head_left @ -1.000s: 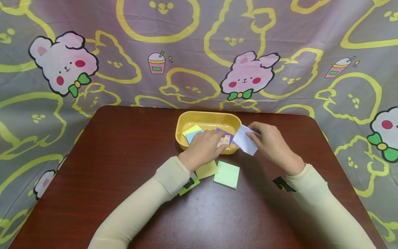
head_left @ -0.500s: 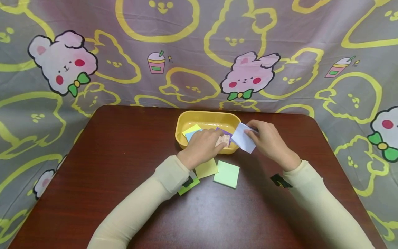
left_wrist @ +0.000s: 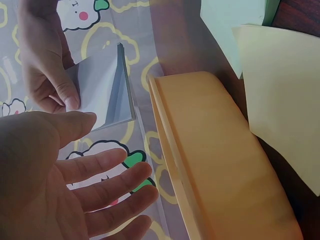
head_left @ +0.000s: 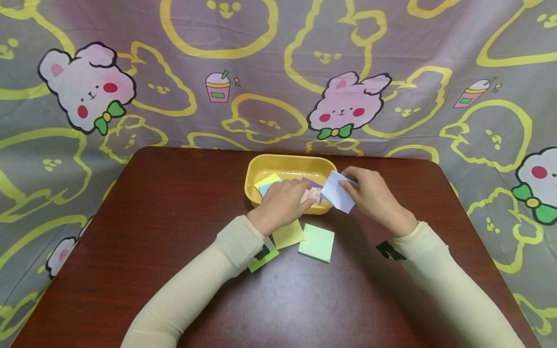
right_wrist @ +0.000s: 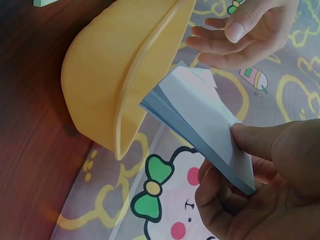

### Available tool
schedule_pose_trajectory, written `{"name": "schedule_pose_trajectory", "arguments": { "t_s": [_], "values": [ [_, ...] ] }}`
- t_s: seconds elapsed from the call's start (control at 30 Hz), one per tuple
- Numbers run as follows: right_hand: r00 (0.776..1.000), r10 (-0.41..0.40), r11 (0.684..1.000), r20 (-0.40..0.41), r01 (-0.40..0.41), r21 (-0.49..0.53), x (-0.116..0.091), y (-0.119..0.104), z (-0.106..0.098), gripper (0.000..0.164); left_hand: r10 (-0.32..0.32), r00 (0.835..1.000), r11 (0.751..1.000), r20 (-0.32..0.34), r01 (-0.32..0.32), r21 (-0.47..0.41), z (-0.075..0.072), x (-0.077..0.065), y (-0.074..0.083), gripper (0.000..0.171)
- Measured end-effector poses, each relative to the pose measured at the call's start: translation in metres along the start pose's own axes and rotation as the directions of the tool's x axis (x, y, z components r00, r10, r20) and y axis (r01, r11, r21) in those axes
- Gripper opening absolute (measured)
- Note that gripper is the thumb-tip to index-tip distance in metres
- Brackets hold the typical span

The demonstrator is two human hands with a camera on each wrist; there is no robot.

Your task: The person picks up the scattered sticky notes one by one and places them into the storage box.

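Note:
My right hand [head_left: 376, 195] pinches a pale blue-white pad of sticky notes [head_left: 337, 192] between thumb and fingers, at the right end of a yellow plastic tub [head_left: 300, 165]. Its top sheets lift apart at one edge in the right wrist view. Over the tub's front, my left hand [head_left: 280, 200] is open with nothing in it, its spread fingers [left_wrist: 107, 192] apart from the pad. Inside the tub lie a yellow note pad [head_left: 266, 181], a light blue one [head_left: 265, 188], a purple one [head_left: 306, 181] and a patterned beige one [head_left: 310, 195], partly hidden by the left hand.
On the dark wooden table [head_left: 165, 227], in front of the tub, lie a pale yellow pad [head_left: 288, 235], a mint green pad [head_left: 316, 242] and a bright green one [head_left: 263, 261], partly under the left wrist. A cartoon-print cloth [head_left: 261, 58] hangs behind the table.
My right hand has moved slightly left with the sticky-note pad, bringing it a little more over the tub's right end. My left hand has hardly moved.

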State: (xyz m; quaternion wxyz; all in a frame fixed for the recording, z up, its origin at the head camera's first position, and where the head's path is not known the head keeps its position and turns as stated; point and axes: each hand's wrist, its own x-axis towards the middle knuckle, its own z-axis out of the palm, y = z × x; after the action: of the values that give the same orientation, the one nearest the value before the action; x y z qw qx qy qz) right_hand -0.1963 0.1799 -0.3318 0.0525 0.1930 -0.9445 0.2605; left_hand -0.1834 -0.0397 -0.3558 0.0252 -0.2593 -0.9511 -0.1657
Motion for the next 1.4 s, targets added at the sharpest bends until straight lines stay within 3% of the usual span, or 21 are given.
{"name": "schedule_pose_trajectory", "arguments": {
  "t_s": [0.4,1.4],
  "values": [
    [1.000,-0.022,1.000,-0.009,0.022,0.003,0.003,-0.002,0.002,0.019,-0.018,0.999,1.000,0.034,0.018,-0.003,-0.002,0.001,-0.003,0.046],
    [1.000,-0.024,1.000,0.008,0.024,0.002,0.015,-0.008,0.006,0.019,-0.027,1.000,1.000,-0.007,0.027,0.009,-0.004,0.002,-0.010,0.045]
  ]
}}
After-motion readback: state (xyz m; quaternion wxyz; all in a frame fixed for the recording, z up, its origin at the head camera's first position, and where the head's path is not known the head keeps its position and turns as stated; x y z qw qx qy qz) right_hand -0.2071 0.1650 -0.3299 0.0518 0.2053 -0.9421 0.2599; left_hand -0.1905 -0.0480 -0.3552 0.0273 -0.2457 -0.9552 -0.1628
